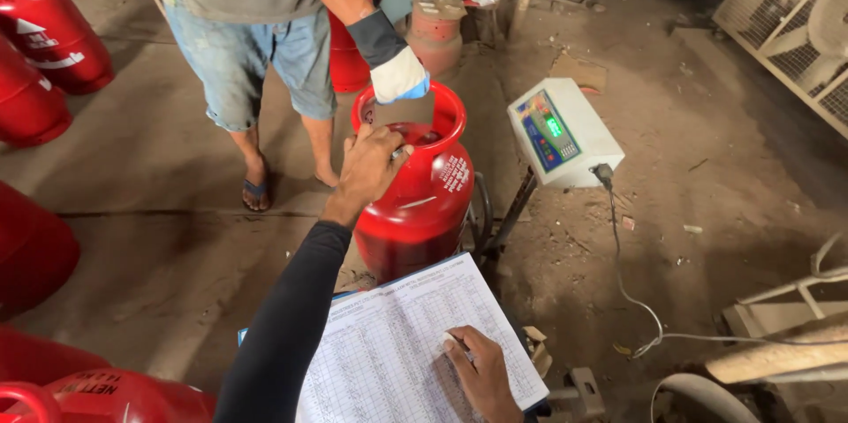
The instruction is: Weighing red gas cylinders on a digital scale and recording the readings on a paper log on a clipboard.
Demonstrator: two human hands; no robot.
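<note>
Red cylinder [422, 189] at centre is grasped at its collar by left hand [371, 165]; right hand [481, 370] rests clenched on a part-filled ledger [389, 343].

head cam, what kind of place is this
Probably a gas cylinder filling or weighing depot: a red gas cylinder beside a digital scale display, more red cylinders on the dusty floor, and a ruled log sheet.

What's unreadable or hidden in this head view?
- Valve of the red gas cylinder: head view, covered by the left hand and a co-worker's gloved hand.
- Scale platform: head view, under the cylinder.
- Ledger sheet entries: too small.
- Pen in the right hand: mostly hidden by the fingers.
</note>
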